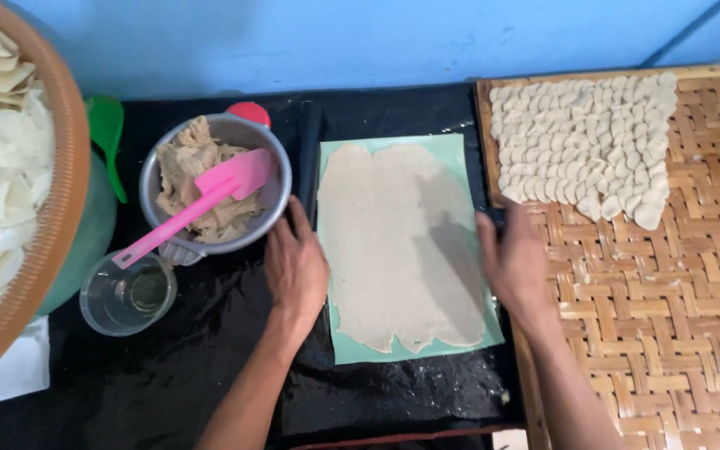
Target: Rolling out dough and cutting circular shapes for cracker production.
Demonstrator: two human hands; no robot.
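A thin, flat sheet of beige dough [397,250] lies on a pale green mat [452,150] over the black table cover. My left hand [295,265] rests palm down at the mat's left edge, fingers together, its fingertips near the lower end of a black rod [308,146] lying along that edge. My right hand [512,262] lies at the mat's right edge, over the rim of the woven tray [668,317]. A small dark thing [493,217] shows at its fingertips; whether the hand grips it is unclear.
A metal bowl [272,196] of lumpy dough with a pink spatula [202,204] stands left of the mat, with a clear glass [127,296] in front. A big basket [64,200] of pale chips sits far left. Several small dough pieces [585,142] cover the tray's far part.
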